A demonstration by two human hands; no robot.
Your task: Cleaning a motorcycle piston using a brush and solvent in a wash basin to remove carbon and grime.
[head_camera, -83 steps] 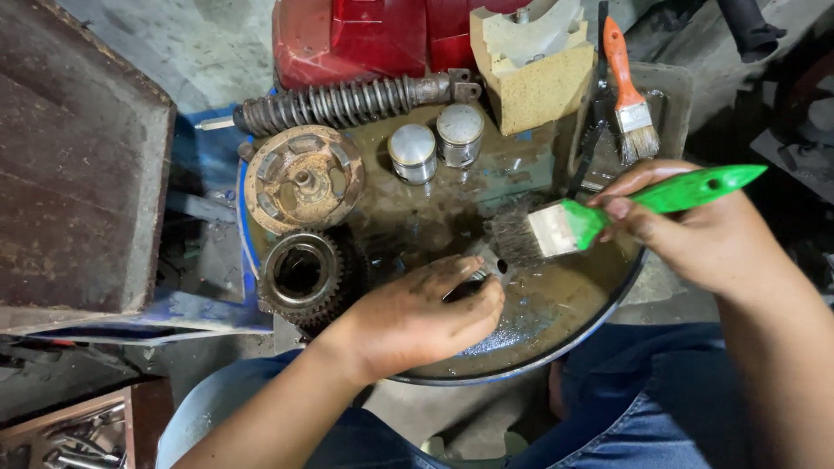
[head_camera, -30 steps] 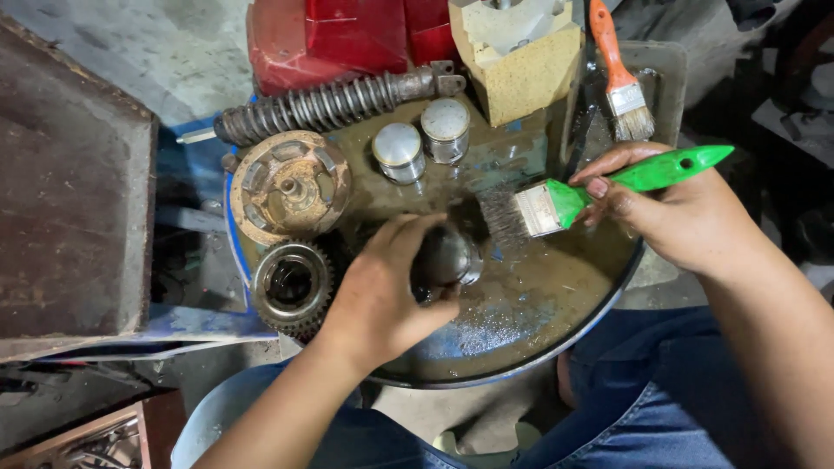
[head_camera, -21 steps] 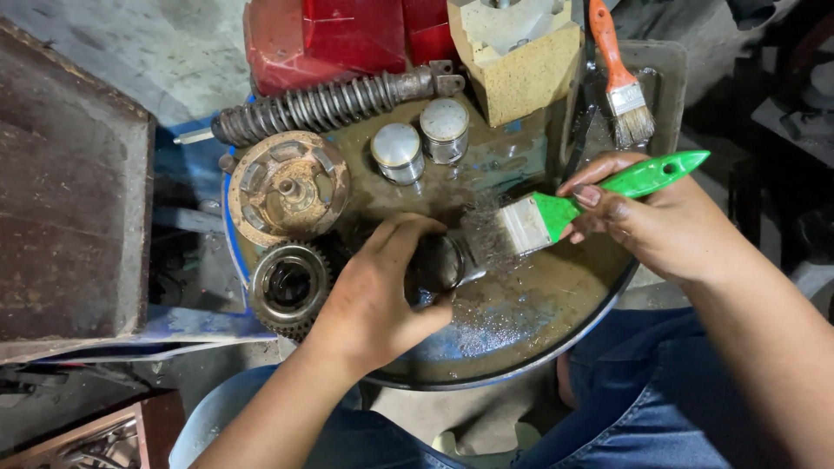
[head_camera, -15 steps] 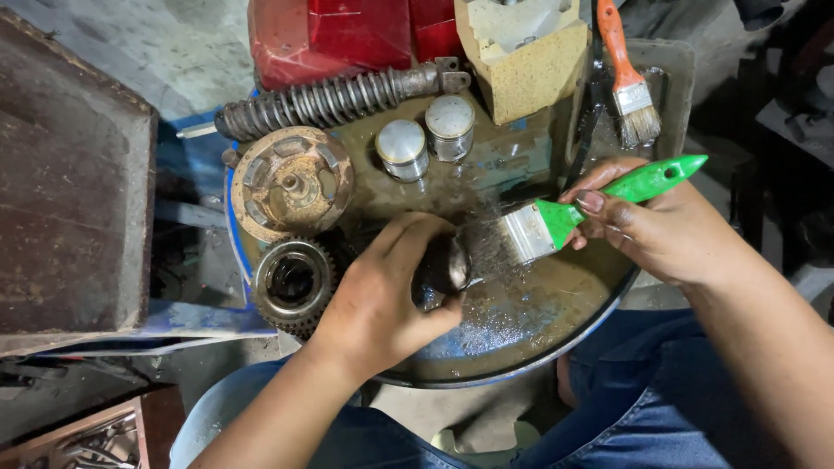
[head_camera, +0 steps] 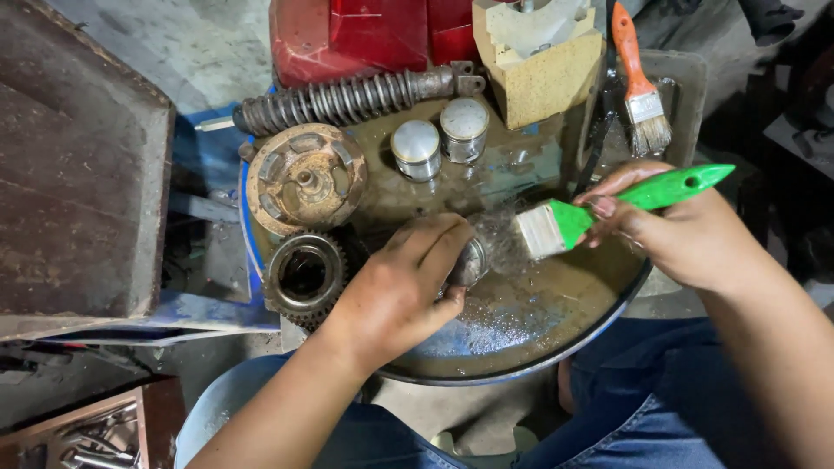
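Note:
My left hand (head_camera: 395, 291) grips a small round metal part (head_camera: 469, 260) over the oily top of a round drum (head_camera: 521, 321). My right hand (head_camera: 669, 230) holds a green-handled paintbrush (head_camera: 608, 204) whose bristles touch the metal part, with liquid splashing off them. Most of the part is hidden under my fingers.
On the drum lie a round clutch plate (head_camera: 304, 178), a toothed gear (head_camera: 304, 274), two metal pistons (head_camera: 439, 139) and a coil spring shock (head_camera: 347, 95). An orange-handled brush (head_camera: 638, 78) rests in a tray at the back right. A yellowish block (head_camera: 539, 61) and red tank (head_camera: 365, 35) stand behind.
My left hand lifted the metal part off the drum and turned it. The brush moved in from the right and now strokes the part, throwing off liquid.

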